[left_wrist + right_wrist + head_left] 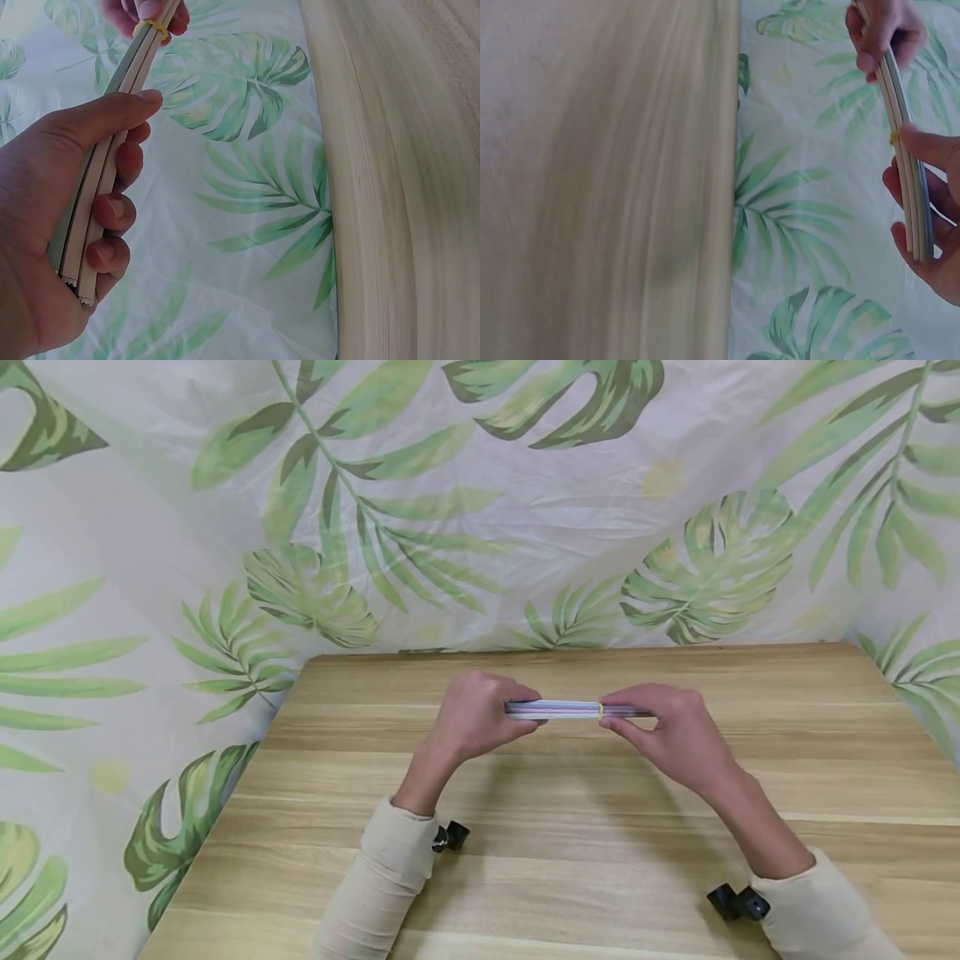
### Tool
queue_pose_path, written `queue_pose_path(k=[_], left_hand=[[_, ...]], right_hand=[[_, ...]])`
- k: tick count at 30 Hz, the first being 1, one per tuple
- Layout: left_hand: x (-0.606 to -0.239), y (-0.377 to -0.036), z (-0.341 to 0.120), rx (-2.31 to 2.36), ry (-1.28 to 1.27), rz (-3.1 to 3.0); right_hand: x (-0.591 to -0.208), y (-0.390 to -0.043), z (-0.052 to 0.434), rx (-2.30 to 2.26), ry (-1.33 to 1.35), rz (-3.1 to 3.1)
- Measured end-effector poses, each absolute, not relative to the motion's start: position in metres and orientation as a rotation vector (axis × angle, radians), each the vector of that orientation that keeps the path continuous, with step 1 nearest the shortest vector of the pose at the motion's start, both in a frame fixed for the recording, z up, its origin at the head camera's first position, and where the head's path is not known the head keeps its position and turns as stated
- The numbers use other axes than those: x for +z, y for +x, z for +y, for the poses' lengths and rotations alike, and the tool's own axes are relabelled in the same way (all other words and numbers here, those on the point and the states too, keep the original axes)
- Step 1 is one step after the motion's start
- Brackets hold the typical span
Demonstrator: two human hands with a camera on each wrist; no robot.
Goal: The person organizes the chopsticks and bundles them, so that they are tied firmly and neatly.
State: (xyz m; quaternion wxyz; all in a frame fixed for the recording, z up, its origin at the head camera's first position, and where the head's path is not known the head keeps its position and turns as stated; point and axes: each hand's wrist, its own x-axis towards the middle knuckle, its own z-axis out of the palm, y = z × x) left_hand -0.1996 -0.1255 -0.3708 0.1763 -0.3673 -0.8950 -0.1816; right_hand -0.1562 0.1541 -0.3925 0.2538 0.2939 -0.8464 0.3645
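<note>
A thin bundle of pale straws (570,709) is held level above the wooden table (570,827). My left hand (480,717) grips its left end, fingers curled round the straws (112,161). My right hand (660,727) grips the right end of the straws (907,187), thumb on top. A yellow rubber band (601,711) wraps the bundle right at my right fingertips; the band (152,27) shows near the top of the left wrist view and as a yellow spot (894,138) by my right thumb.
A leaf-print cloth (480,502) hangs behind and around the table. The table's far edge (570,650) lies just beyond my hands. Small black camera clips sit at both cuffs (450,837).
</note>
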Motion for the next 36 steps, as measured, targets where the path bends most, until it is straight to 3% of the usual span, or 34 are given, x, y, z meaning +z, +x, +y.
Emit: queue_pose_path(k=[6, 18, 36], left_hand=[[-0.370, -0.196, -0.120, -0.485, -1.046, -2.544], [-0.369, -0.196, -0.123, -0.557, -1.000, -2.606], [-0.368, -0.195, -0.123, -0.580, -1.042, -2.581]], right_hand=[[-0.397, -0.154, 0.139, 0.825, 0.868, -2.257], [-0.385, -0.152, 0.157, 0.920, 0.778, -2.396], [-0.400, -0.152, 0.146, 0.892, 0.781, -2.311]])
